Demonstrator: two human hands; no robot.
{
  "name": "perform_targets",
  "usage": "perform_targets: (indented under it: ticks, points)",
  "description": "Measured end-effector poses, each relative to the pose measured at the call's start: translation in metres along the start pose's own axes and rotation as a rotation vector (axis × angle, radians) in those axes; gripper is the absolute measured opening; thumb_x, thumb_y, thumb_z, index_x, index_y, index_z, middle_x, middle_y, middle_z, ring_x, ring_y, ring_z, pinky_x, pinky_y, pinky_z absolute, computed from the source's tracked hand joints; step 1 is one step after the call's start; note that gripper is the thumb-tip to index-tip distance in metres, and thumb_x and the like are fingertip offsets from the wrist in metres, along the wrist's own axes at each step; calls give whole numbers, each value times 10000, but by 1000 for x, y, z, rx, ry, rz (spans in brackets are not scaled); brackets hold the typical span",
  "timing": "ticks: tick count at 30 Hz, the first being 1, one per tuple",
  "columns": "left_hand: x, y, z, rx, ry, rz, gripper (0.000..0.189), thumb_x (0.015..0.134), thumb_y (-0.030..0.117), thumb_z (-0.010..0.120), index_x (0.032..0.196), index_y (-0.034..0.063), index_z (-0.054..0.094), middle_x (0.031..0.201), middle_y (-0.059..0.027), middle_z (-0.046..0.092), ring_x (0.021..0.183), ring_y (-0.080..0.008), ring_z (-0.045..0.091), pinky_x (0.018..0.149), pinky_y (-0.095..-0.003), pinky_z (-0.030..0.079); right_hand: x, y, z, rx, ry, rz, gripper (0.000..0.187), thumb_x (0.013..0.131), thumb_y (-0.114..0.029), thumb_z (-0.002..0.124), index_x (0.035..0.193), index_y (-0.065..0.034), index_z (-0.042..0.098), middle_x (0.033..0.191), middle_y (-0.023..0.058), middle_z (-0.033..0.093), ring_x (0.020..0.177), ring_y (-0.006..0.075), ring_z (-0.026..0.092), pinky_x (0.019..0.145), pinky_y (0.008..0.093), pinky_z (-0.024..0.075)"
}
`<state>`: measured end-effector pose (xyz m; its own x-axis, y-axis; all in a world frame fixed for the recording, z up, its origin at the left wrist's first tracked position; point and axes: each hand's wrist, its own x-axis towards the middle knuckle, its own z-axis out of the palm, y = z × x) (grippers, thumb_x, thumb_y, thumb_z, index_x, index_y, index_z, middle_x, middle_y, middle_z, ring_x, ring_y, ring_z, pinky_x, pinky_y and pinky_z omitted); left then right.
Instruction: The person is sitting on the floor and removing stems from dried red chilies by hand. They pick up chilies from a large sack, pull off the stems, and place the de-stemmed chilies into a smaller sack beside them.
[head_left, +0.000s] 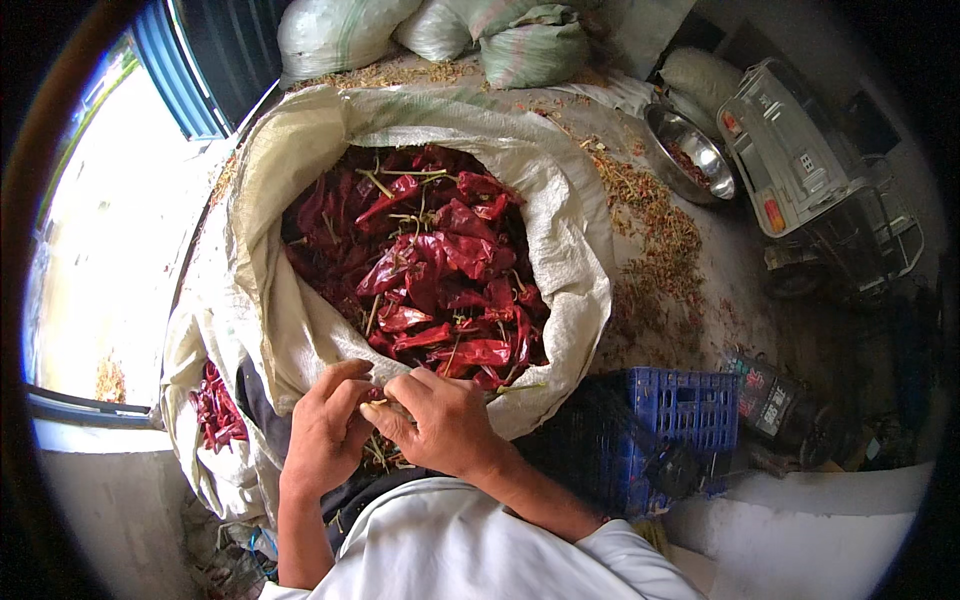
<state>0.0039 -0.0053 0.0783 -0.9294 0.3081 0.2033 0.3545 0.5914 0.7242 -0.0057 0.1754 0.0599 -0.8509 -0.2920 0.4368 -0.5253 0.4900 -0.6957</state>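
A large white woven sack (562, 195) with its rim rolled back stands before me, full of dried red chili peppers (450, 262), some with pale stems. At the sack's near edge my left hand (328, 427) and my right hand (442, 420) meet, fingertips nearly touching. Between them they hold a dried red pepper (375, 394), mostly hidden by the fingers. The right thumb and forefinger pinch at it, with a small pale bit beside the thumb. Stem scraps (382, 454) lie below the hands, over my lap.
A smaller white sack (180, 360) with red peppers stands at left, near a bright doorway. A blue plastic crate (682, 409) is at right. Stem debris (645, 217) covers the floor, near a steel bowl (694, 187) and a vehicle (802, 165). Filled sacks (532, 49) line the back.
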Motion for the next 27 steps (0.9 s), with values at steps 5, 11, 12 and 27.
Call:
perform_targets:
  ticks: [5,11,12,27]
  points:
    - [-4,-3,5,-38,-52,-46,427,719,-78,641,1134,19,618,1017,-188,665,875,-364,659,754,-406,529,-4,-2,3,-27,82,-117,168,906,-192,697,894,-62,590,747,110,576,626,313,630,536,404,501]
    - [-13,1,15,-212,9,-61,380,789,-32,689,1163,0,633,837,-121,646,745,-270,641,684,-334,501,-8,5,2,487,75,88,111,915,-123,683,916,-34,616,768,123,589,636,321,621,585,416,507]
    - [-12,6,11,-136,-27,-84,349,765,-33,694,1109,-9,638,824,-124,631,735,-254,639,664,-333,494,-9,6,2,497,66,104,106,910,-122,689,908,-38,625,774,118,593,631,307,613,585,417,505]
    - [-18,-8,15,-823,27,-242,141,893,74,691,887,-63,660,721,-70,674,593,-149,658,544,-271,522,-12,5,17,1072,-113,506,168,1012,-184,594,919,-44,591,713,16,602,616,68,549,547,250,463]
